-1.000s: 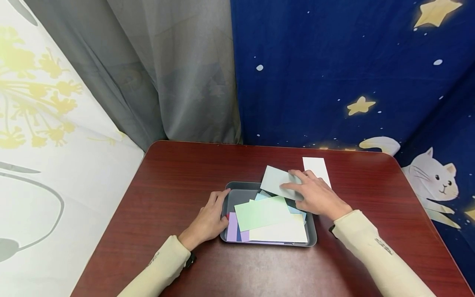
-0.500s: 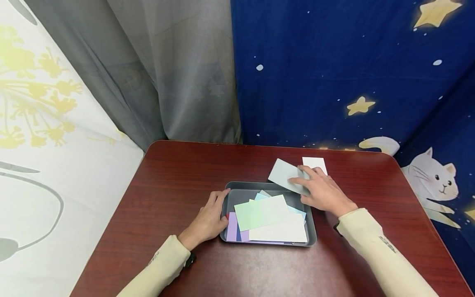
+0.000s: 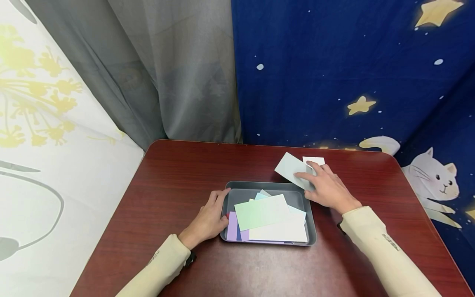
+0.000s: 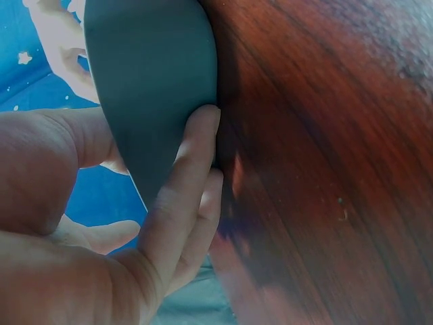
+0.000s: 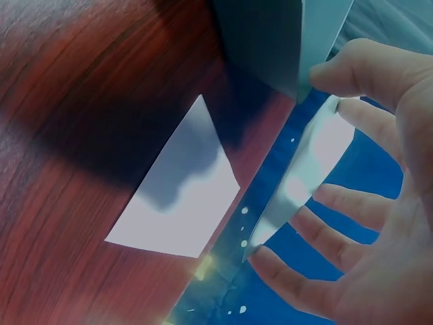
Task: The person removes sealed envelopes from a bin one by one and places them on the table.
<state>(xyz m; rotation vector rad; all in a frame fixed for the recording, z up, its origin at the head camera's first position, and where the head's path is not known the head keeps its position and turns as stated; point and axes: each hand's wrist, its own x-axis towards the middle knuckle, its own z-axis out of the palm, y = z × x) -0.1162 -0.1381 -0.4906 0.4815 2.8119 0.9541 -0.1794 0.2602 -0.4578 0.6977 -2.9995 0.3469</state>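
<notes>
A dark grey tray (image 3: 304, 190) holds several overlapping cards. On top lie a light green card (image 3: 259, 211) and a cream card (image 3: 278, 233); purple (image 3: 232, 231) and light blue (image 3: 299, 210) ones show beneath. My left hand (image 3: 208, 218) grips the tray's left end; in the left wrist view its fingers (image 4: 183, 183) lie along the outer wall (image 4: 149, 81). Beyond the tray's far right corner, my right hand (image 3: 328, 189) holds a pale grey-green card (image 3: 290, 166) at its right end, tilted. Right-hand fingertips line that card's edge (image 5: 314, 159) in the right wrist view.
A white card (image 5: 179, 196) lies on the reddish-brown table (image 3: 178, 173) behind the right hand, partly covered by it in the head view. Grey (image 3: 196, 74) and blue star-patterned (image 3: 315, 82) curtains hang at the table's far edge.
My right hand has carried the pale grey-green card from over the tray's far side up and to the right, covering more of the white card. The left hand and tray stay put.
</notes>
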